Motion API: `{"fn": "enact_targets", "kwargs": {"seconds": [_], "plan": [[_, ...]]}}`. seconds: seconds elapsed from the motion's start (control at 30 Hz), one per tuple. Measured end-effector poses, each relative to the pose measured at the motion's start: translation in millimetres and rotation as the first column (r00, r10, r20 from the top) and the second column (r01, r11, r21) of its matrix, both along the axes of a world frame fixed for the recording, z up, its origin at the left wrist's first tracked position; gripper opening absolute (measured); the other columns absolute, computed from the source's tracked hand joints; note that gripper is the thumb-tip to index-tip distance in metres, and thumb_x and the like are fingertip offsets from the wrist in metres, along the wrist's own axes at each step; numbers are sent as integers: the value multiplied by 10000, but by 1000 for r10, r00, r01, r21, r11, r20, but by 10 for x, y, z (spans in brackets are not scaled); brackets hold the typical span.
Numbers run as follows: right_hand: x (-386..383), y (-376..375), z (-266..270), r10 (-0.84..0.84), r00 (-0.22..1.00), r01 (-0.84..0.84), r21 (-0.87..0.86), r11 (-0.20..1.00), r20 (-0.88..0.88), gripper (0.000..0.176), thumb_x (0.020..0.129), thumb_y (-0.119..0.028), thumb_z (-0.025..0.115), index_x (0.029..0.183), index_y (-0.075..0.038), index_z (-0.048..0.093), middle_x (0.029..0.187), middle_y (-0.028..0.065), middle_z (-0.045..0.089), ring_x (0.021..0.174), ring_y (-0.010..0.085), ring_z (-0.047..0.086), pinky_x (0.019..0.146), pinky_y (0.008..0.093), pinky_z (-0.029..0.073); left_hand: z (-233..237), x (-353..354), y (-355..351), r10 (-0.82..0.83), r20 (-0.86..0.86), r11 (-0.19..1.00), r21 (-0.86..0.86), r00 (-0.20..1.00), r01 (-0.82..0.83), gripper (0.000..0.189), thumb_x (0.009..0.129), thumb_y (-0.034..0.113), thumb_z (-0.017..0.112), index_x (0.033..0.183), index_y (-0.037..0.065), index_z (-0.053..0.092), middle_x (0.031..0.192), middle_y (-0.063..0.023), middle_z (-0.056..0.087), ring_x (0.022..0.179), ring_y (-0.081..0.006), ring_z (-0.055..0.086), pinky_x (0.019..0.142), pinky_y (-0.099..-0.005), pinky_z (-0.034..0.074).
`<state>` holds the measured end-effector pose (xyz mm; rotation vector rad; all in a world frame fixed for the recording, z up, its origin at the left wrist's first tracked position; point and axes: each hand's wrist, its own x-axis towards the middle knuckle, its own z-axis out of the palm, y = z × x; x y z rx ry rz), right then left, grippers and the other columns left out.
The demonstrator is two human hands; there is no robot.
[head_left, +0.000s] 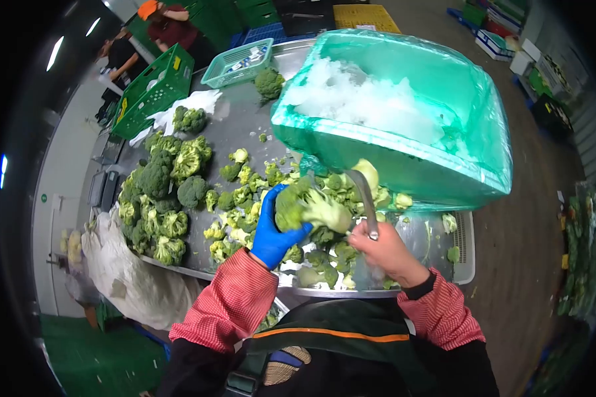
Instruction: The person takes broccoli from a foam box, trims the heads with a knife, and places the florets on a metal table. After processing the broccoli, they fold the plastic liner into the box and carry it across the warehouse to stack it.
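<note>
In the head view, both forearms reach forward over the near edge of the tabletop, red-checked sleeves on each. The left hand, in a blue glove, cups a broccoli head from its left side, fingers curled around the florets. The right hand, bare, is closed in a fist around a curved knife, its blade rising from the fist and bending leftward at the top. Whether the blade touches the stalk cannot be told.

The broccoli head is between the two hands, above loose florets and near the green-lined bin. It lies tilted on its side, green crown toward the glove, thick pale stalk pointing right toward the knife; its outline is somewhat blurred. A pile of larger broccoli sits farther left.
</note>
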<state>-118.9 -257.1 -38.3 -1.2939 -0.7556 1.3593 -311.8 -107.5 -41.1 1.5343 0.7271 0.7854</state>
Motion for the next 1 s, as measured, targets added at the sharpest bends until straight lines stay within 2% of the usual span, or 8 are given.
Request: {"fn": "enact_targets", "kwargs": {"seconds": [0.07,0.1,0.23,0.27,0.37,0.6,0.83,1.0], "plan": [[71,-183,130,64,942,-115,-136,984,-329,188,874,-205,650,869,-28,586,688,-35,562,585,78,529,521,281,418,78,-120,159,121,-214,692,719,969,73,736,672,79,782,1309,55,413,1271,-131,456,1194,-256,464,1040,-359,371],[125,-233,196,49,968,-90,-161,983,-246,196,873,-208,651,887,-23,588,682,-23,561,582,89,531,520,284,417,40,-219,245,185,-215,660,750,959,41,744,645,73,784,1293,59,419,1249,-130,445,1195,-259,447,1046,-357,357],[79,-77,29,-21,919,51,-67,996,393,262,871,-231,652,988,-4,595,678,36,565,578,139,542,523,298,414,-173,-546,370,146,-64,989,13,987,-146,758,698,88,775,1337,51,368,1282,-126,468,1167,-257,503,981,-348,431],[42,10,-64,-49,795,57,5,998,604,287,872,-239,652,1019,0,596,681,54,568,579,153,545,526,302,414,-185,-599,388,144,-25,956,-257,989,-145,760,720,77,762,1357,51,350,1297,-124,475,1164,-251,516,973,-341,439],[-173,237,-108,-36,835,-5,73,997,549,336,895,-265,619,1099,0,591,729,98,600,627,181,577,578,302,438,-237,-697,373,141,116,647,-763,983,-3,602,886,273,600,1402,86,352,1293,-127,534,1147,-278,564,930,-430,497],[-436,562,-73,-56,885,-6,131,991,462,370,891,-269,627,1158,-20,573,855,87,639,727,135,578,635,287,451,-140,-743,410,54,277,607,-772,959,189,568,910,362,568,1365,64,403,1270,-136,555,1113,-282,590,899,-468,514],[-509,943,-34,-33,883,-52,168,984,468,438,861,-234,677,1211,-18,525,798,13,579,720,101,525,661,265,441,-68,-767,413,-31,-87,870,-493,996,-17,768,840,207,692,1468,89,266,1387,-131,431,1087,-197,566,919,-321,469],[-493,923,-165,-140,984,133,-65,989,-110,313,923,-301,602,1053,-33,504,682,40,535,482,62,457,424,231,377,-33,-802,437,-207,-74,959,-212,976,187,1044,688,220,826,1499,110,177,1475,-125,318,1303,-258,394,991,-393,422]]}}
